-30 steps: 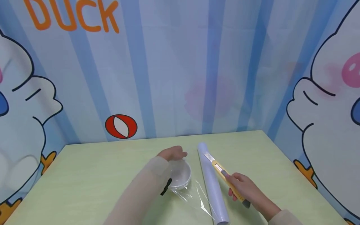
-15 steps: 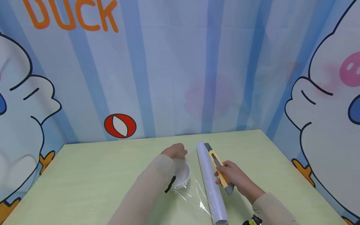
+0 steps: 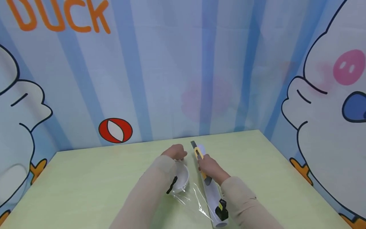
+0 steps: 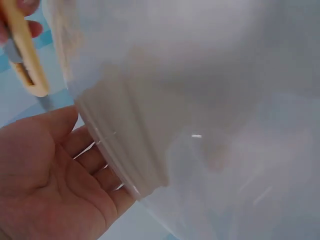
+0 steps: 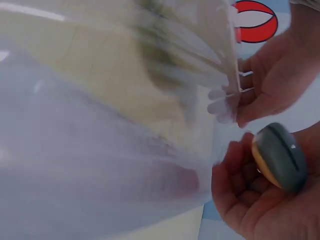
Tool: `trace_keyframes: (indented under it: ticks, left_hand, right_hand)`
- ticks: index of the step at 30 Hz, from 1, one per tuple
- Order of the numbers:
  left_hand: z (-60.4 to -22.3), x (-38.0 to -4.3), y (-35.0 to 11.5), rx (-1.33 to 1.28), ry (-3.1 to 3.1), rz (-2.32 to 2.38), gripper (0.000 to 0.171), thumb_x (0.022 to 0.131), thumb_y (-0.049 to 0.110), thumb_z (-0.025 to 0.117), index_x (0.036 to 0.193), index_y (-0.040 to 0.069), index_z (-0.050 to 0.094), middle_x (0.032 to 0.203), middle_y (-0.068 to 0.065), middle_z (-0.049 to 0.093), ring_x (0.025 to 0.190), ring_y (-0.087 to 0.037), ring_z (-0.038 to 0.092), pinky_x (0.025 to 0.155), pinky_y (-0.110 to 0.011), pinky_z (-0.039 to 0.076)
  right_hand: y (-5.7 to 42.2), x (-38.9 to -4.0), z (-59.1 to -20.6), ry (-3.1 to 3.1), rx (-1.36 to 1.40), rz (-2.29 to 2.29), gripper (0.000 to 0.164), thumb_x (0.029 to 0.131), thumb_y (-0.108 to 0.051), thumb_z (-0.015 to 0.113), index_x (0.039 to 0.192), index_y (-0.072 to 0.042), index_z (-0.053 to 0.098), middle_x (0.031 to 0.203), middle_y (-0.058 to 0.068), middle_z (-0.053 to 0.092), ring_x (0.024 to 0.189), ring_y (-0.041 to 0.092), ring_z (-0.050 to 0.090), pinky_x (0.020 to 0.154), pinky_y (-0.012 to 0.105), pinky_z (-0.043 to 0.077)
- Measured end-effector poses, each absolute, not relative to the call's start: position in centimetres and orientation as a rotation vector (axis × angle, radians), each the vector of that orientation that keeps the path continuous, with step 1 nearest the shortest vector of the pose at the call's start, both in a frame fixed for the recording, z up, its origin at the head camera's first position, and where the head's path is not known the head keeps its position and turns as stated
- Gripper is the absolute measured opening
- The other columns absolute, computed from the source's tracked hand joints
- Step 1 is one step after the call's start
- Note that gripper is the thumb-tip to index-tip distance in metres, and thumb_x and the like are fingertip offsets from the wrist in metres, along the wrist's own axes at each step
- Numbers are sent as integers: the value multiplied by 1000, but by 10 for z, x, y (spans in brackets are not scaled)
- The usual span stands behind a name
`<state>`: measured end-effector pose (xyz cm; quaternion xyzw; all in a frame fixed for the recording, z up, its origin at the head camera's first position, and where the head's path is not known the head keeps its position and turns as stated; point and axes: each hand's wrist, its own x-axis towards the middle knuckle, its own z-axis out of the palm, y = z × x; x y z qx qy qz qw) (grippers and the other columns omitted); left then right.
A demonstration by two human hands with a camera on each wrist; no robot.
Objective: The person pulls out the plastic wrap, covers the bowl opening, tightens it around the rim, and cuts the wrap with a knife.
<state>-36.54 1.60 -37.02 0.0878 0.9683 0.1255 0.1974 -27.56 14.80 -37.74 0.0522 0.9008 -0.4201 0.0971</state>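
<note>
My left hand (image 3: pixel 175 152) is at the far rim of a white bowl (image 3: pixel 183 178), fingers bent around its edge, where clear cling film (image 3: pixel 197 203) is stretched over it. The left wrist view shows the palm (image 4: pixel 55 180) turned toward the camera and the fingertips hidden at the rim. My right hand (image 3: pixel 211 167) grips a yellow and grey utility knife (image 3: pixel 198 152) above the film roll (image 3: pixel 213 198), its far end pointing away from me. Up close in the right wrist view appears the knife's grey end cap (image 5: pixel 284 157).
Everything sits on a pale green table (image 3: pixel 100 181) backed by a blue striped curtain (image 3: pixel 163 79) with cartoon ducks. From the roll, the film runs leftward to the bowl. A black strap piece (image 3: pixel 172 185) shows at the left wrist and a black wrist camera (image 3: pixel 222 210) under the right.
My right hand has moved forward and left with the knife, from right of the roll to above its far part. The knife has turned steeper. My left hand stays at the bowl's far rim.
</note>
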Motion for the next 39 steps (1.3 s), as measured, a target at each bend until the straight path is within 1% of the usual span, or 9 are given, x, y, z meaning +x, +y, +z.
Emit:
trace_keyframes:
  ticks: [3,6,9,13,18,25,33,36,39]
  left_hand:
    - [-369,-362,18,264,2700,348,30,97,23,42,105,5,65,102,-6,70,96,-19,61,89,-33,47]
    - [-367,-357,20,279,2709,367,27,96,19,43,101,6,66,97,-6,69,88,-17,60,84,-32,47]
    - [-367,-354,21,299,2742,352,23,94,17,46,87,5,65,83,-5,65,74,-16,55,71,-28,46]
    - [-367,-353,23,343,2797,298,26,91,13,50,66,8,55,67,-3,53,60,-14,46,55,-23,37]
    - [-368,-354,22,361,2834,293,30,88,11,53,58,10,51,64,-2,52,57,-14,44,50,-21,35]
    - [-369,-353,21,272,2871,297,23,86,10,58,63,8,59,75,-4,59,62,-17,47,56,-28,39]
    - [-370,-356,23,209,2861,276,27,90,10,51,63,9,52,70,-5,51,60,-17,40,62,-32,37]
    - [-370,-357,24,209,2871,284,25,91,8,49,67,8,56,78,-6,59,64,-19,44,77,-35,45]
    - [-369,-357,24,202,2883,290,21,92,8,47,79,6,63,97,-9,65,76,-21,52,98,-44,41]
  right_hand:
    - [142,-278,-382,2763,93,-1051,32,96,-20,33,107,8,44,72,7,45,61,17,44,51,24,37]
    - [138,-279,-382,2831,61,-924,32,97,-19,34,105,9,46,69,7,42,59,18,44,51,25,36]
    - [135,-279,-379,2845,67,-861,30,97,-19,35,101,7,49,68,6,42,58,17,42,50,25,34]
    - [131,-277,-377,2849,65,-775,26,97,-19,38,95,4,51,65,5,42,54,15,40,47,25,32]
    - [129,-277,-377,2889,52,-690,21,95,-17,42,84,-1,52,62,5,42,52,16,39,45,26,31]
    - [125,-278,-378,2896,47,-576,17,90,-12,46,77,-4,54,62,6,44,52,16,40,44,25,31]
    - [126,-278,-375,2881,6,-543,20,87,-7,46,68,-6,52,61,6,46,53,18,42,45,26,33]
    - [127,-277,-373,2870,-25,-528,20,86,-8,46,68,-6,53,63,7,48,55,18,45,47,26,35]
    - [127,-276,-371,2858,-55,-518,18,87,-9,47,71,-6,54,65,7,50,56,18,47,48,26,37]
